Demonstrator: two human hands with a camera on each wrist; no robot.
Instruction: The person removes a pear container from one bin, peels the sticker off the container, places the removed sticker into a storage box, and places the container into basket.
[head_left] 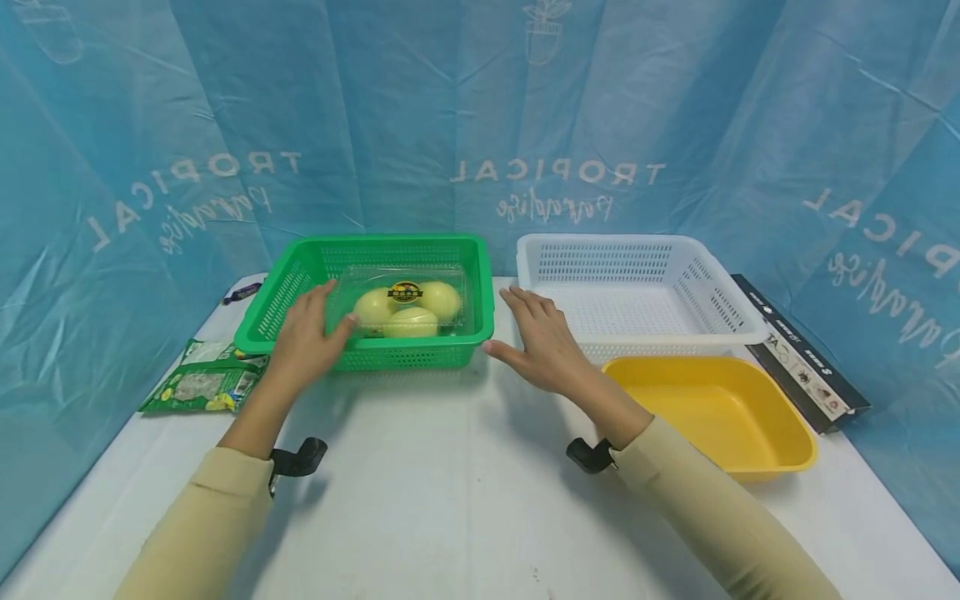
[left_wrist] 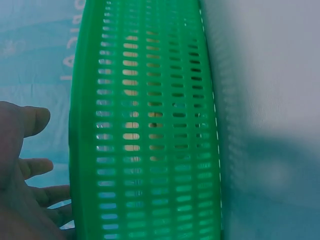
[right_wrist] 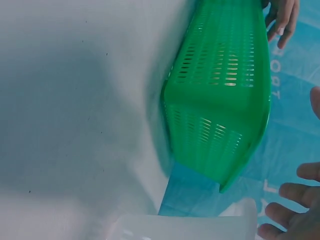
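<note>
A green slotted basket (head_left: 408,358) stands at the back left of the table. In it lies a clear plastic box (head_left: 348,287) with a black-and-yellow label and several pale yellow-green round fruits (head_left: 411,323) inside. My left hand (head_left: 306,337) reaches over the basket's left front rim, thumb and fingers spread, just left of the clear box. The right hand (head_left: 543,342) hovers between the green basket and a white slotted basket (head_left: 637,342), fingers spread and nothing in them. In the right wrist view its fingertips (right_wrist: 282,215) show apart from the green basket.
A yellow tub (head_left: 712,408) sits in front of the white basket. Beside them on the right lies a long black box (head_left: 795,350). Left of the green basket are a green snack packet (head_left: 198,379) and a small purple wrapper (head_left: 242,293). A blue curtain (head_left: 405,100) hangs behind.
</note>
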